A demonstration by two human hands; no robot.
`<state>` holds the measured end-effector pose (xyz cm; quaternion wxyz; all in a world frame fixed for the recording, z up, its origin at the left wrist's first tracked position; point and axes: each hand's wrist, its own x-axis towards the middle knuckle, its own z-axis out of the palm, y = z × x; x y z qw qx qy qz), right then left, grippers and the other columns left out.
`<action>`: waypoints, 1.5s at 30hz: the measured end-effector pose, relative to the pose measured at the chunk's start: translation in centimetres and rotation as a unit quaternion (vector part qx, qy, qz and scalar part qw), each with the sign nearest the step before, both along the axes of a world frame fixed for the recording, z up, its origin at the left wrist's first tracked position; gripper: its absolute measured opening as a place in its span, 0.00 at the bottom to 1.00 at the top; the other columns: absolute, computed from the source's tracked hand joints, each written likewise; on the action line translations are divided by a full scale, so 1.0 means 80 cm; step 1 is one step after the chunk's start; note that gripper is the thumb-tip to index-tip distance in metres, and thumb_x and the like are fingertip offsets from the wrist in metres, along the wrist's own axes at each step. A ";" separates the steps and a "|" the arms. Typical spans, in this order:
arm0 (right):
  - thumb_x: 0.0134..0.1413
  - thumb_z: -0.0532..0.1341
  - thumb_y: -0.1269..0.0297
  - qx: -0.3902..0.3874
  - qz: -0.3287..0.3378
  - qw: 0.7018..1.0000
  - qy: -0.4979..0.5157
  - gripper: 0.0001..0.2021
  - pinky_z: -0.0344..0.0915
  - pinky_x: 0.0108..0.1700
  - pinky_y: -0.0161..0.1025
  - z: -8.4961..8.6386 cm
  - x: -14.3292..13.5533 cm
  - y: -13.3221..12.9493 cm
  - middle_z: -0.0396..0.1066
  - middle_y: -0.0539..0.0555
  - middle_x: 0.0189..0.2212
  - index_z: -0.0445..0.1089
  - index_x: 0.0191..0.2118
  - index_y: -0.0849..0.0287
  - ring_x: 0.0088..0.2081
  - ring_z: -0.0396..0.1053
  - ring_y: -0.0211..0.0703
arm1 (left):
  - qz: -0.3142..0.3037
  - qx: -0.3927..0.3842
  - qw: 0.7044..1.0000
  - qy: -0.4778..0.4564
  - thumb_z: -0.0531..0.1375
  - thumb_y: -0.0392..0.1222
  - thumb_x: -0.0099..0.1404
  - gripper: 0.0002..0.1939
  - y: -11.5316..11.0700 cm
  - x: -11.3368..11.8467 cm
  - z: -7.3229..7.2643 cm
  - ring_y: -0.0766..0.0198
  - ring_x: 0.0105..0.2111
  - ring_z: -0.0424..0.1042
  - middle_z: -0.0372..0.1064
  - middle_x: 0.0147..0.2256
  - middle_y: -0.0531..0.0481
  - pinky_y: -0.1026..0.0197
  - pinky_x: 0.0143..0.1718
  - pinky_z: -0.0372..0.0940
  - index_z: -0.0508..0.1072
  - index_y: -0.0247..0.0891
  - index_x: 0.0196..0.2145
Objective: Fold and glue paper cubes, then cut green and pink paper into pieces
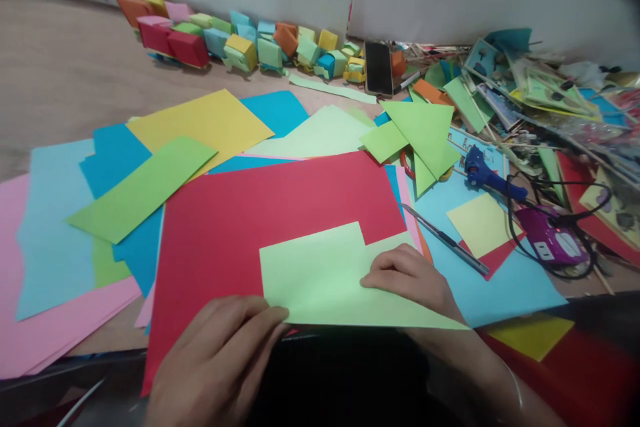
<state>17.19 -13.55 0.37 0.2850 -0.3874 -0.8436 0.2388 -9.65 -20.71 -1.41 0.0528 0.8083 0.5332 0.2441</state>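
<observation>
A light green sheet of paper [315,273], with a notch cut from its upper edge, is held low over the front of the table. My left hand [220,353] pinches its lower left corner between thumb and fingers. At its right part, my right hand [410,280] grips the paper with bent fingers, the thumb side on top. Beneath it lies a large red sheet [225,220]. A utility knife [445,239] rests on the light blue sheet [510,293] to the right of my right hand.
Coloured sheets, including a yellow one [205,123] and a green strip [145,190], spread leftward. Small folded paper boxes [240,52] line the wall beside a phone [379,68]. At right are a blue glue gun [493,177], a purple power socket block [550,235] with black cord, and piled scraps [550,93].
</observation>
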 end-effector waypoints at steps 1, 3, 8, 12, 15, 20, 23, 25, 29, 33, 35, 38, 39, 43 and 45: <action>0.62 0.53 0.77 0.004 -0.005 1.000 -0.007 0.11 0.62 0.36 0.38 -0.001 -0.001 0.000 0.69 0.54 0.32 0.73 0.38 0.59 0.35 0.64 0.41 | 0.004 -0.004 1.000 -0.001 0.54 0.44 0.72 0.09 0.001 0.000 0.000 0.62 0.33 0.74 0.75 0.35 0.49 0.61 0.35 0.69 0.73 0.41 0.42; 0.62 0.52 0.77 0.026 -0.021 0.999 -0.030 0.12 0.62 0.35 0.38 -0.003 -0.004 0.000 0.69 0.54 0.31 0.71 0.34 0.60 0.34 0.63 0.42 | 0.017 -0.014 1.000 0.003 0.54 0.46 0.71 0.10 0.002 0.000 -0.002 0.62 0.33 0.75 0.75 0.35 0.50 0.61 0.34 0.69 0.73 0.42 0.41; 0.65 0.55 0.69 0.057 -0.068 0.989 -0.117 0.12 0.59 0.35 0.41 -0.007 -0.011 0.002 0.65 0.55 0.28 0.66 0.29 0.61 0.32 0.60 0.43 | 0.096 -0.051 0.994 0.026 0.53 0.54 0.70 0.14 0.006 0.004 -0.001 0.59 0.28 0.74 0.75 0.29 0.52 0.61 0.26 0.64 0.72 0.44 0.38; 0.64 0.56 0.68 0.057 -0.080 0.984 -0.148 0.12 0.56 0.35 0.41 -0.006 -0.014 0.002 0.63 0.53 0.28 0.62 0.28 0.59 0.32 0.58 0.43 | 0.170 -0.137 0.975 0.035 0.53 0.57 0.69 0.17 0.008 0.015 0.011 0.61 0.23 0.72 0.71 0.23 0.55 0.62 0.20 0.58 0.70 0.45 0.30; 0.62 0.58 0.68 0.042 -0.094 0.983 -0.154 0.12 0.53 0.33 0.39 -0.005 -0.016 0.002 0.61 0.50 0.26 0.59 0.27 0.58 0.30 0.56 0.41 | 0.190 -0.185 0.963 0.049 0.52 0.57 0.69 0.19 0.010 0.021 0.019 0.62 0.23 0.70 0.68 0.21 0.55 0.63 0.21 0.56 0.67 0.44 0.25; 0.60 0.60 0.68 0.033 -0.122 0.983 -0.134 0.13 0.52 0.32 0.38 -0.007 -0.019 0.003 0.60 0.48 0.25 0.57 0.26 0.57 0.29 0.56 0.38 | 0.142 -0.127 0.979 0.071 0.51 0.49 0.70 0.14 0.013 0.018 0.018 0.62 0.25 0.70 0.69 0.24 0.53 0.64 0.21 0.55 0.70 0.44 0.29; 0.61 0.59 0.68 0.048 -0.127 0.982 -0.135 0.12 0.53 0.32 0.38 -0.007 -0.021 0.000 0.60 0.49 0.24 0.59 0.27 0.58 0.28 0.56 0.39 | 0.101 -0.062 0.989 0.089 0.52 0.43 0.68 0.11 0.014 0.017 0.014 0.62 0.24 0.69 0.70 0.26 0.53 0.65 0.17 0.52 0.72 0.45 0.31; 0.63 0.58 0.69 0.070 -0.120 0.981 -0.137 0.11 0.54 0.32 0.39 -0.007 -0.024 -0.003 0.62 0.50 0.25 0.62 0.27 0.58 0.29 0.57 0.39 | 0.092 -0.021 0.992 0.087 0.52 0.39 0.68 0.11 0.014 0.023 0.013 0.61 0.26 0.68 0.70 0.27 0.51 0.64 0.19 0.55 0.73 0.44 0.32; 0.65 0.55 0.74 0.162 -0.088 0.975 -0.127 0.10 0.56 0.35 0.40 -0.004 -0.036 -0.016 0.67 0.54 0.28 0.71 0.35 0.61 0.33 0.59 0.43 | 0.064 0.072 0.995 0.000 0.52 0.32 0.68 0.13 0.012 0.039 0.012 0.61 0.30 0.68 0.70 0.30 0.48 0.60 0.32 0.64 0.76 0.39 0.35; 0.65 0.54 0.74 0.222 0.057 0.966 -0.118 0.12 0.58 0.40 0.44 -0.004 -0.051 -0.027 0.72 0.57 0.33 0.73 0.48 0.67 0.37 0.62 0.46 | 0.015 0.128 0.992 0.010 0.53 0.33 0.70 0.11 0.008 0.036 0.006 0.57 0.36 0.72 0.73 0.36 0.43 0.57 0.38 0.67 0.76 0.34 0.43; 0.65 0.53 0.74 0.217 0.075 0.965 -0.127 0.14 0.57 0.42 0.46 -0.006 -0.052 -0.029 0.74 0.58 0.37 0.72 0.50 0.67 0.39 0.63 0.47 | -0.015 0.148 0.988 0.038 0.52 0.35 0.71 0.12 0.007 0.030 0.004 0.57 0.36 0.73 0.74 0.37 0.42 0.58 0.37 0.68 0.75 0.33 0.44; 0.65 0.53 0.74 0.206 0.052 0.967 -0.141 0.15 0.57 0.45 0.48 -0.006 -0.044 -0.029 0.74 0.59 0.42 0.72 0.51 0.68 0.42 0.62 0.49 | -0.033 0.146 0.988 0.049 0.49 0.34 0.72 0.15 0.005 0.022 0.002 0.57 0.37 0.73 0.75 0.39 0.42 0.57 0.38 0.68 0.74 0.33 0.47; 0.65 0.53 0.74 0.203 0.043 0.968 -0.140 0.14 0.57 0.45 0.47 -0.006 -0.041 -0.029 0.74 0.59 0.42 0.72 0.51 0.68 0.42 0.62 0.49 | -0.037 0.142 0.988 0.050 0.49 0.33 0.72 0.15 0.005 0.020 0.002 0.56 0.38 0.73 0.75 0.41 0.42 0.57 0.39 0.68 0.73 0.34 0.48; 0.66 0.54 0.71 0.191 0.034 0.970 -0.144 0.15 0.57 0.44 0.46 0.000 -0.043 -0.035 0.73 0.58 0.39 0.71 0.54 0.68 0.41 0.61 0.48 | -0.052 0.146 0.986 0.061 0.47 0.35 0.73 0.16 0.007 0.017 0.007 0.57 0.36 0.73 0.76 0.39 0.43 0.58 0.35 0.69 0.73 0.33 0.47; 0.68 0.55 0.62 0.177 0.042 0.969 -0.166 0.18 0.55 0.42 0.46 0.000 -0.051 -0.039 0.71 0.58 0.36 0.69 0.56 0.68 0.39 0.60 0.48 | -0.060 0.141 0.986 0.069 0.47 0.37 0.74 0.17 0.010 0.016 0.011 0.58 0.34 0.73 0.76 0.37 0.43 0.59 0.33 0.69 0.74 0.33 0.45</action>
